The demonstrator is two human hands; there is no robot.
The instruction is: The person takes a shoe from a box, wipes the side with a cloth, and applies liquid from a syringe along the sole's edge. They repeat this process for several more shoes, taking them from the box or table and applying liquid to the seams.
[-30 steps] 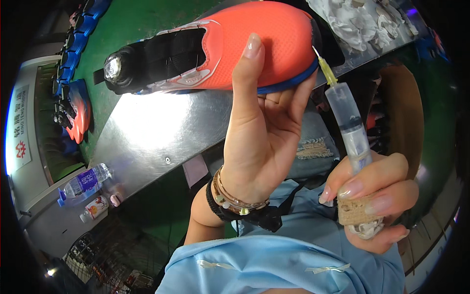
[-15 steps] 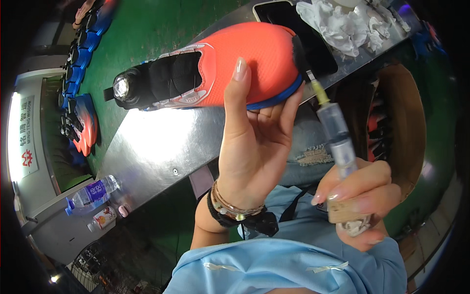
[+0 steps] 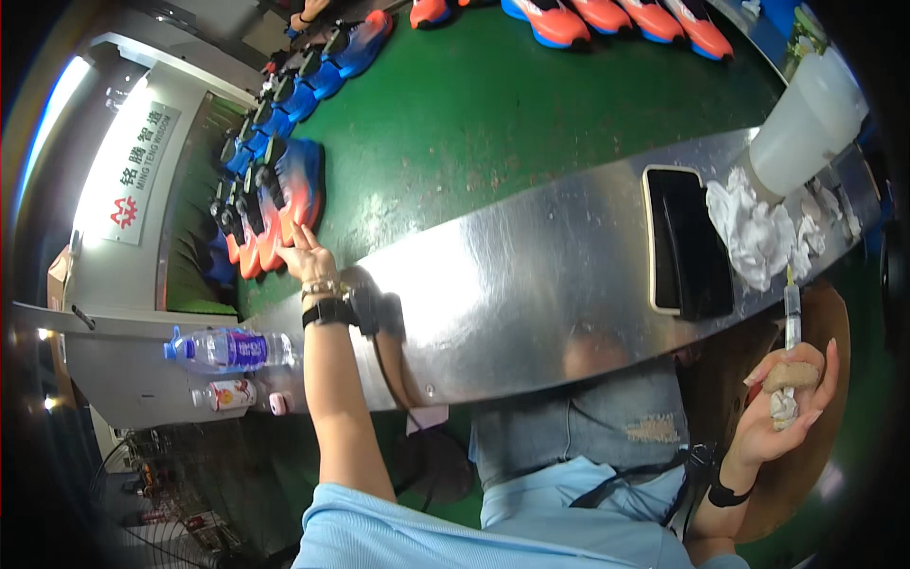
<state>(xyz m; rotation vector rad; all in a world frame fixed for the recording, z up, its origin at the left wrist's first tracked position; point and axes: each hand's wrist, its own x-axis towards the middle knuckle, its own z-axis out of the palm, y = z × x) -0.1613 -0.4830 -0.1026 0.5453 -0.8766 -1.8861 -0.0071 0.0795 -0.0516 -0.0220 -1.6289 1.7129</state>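
Note:
My left hand (image 3: 303, 256) reaches far out to the left over the green belt (image 3: 493, 114). Its fingers are on the near edge of an orange and blue shoe (image 3: 289, 199), the closest one of a cluster standing on black lasts. My right hand (image 3: 789, 403) stays low at the right, beside my lap. It is closed around a clear syringe (image 3: 791, 318) with a yellowish needle tip pointing up, and a brownish wad is pressed in the same grip.
A shiny metal bench (image 3: 512, 294) runs between me and the belt, bearing a black phone (image 3: 684, 242), crumpled white tissues (image 3: 758, 232) and a white cup (image 3: 806, 123). More shoes (image 3: 616, 14) line the belt's far side. A water bottle (image 3: 227, 349) lies at the left.
The orange shoe my left hand held up close to the syringe is no longer there; the left arm has swung out left to the shoes on the belt. My right hand dropped lower with the syringe.

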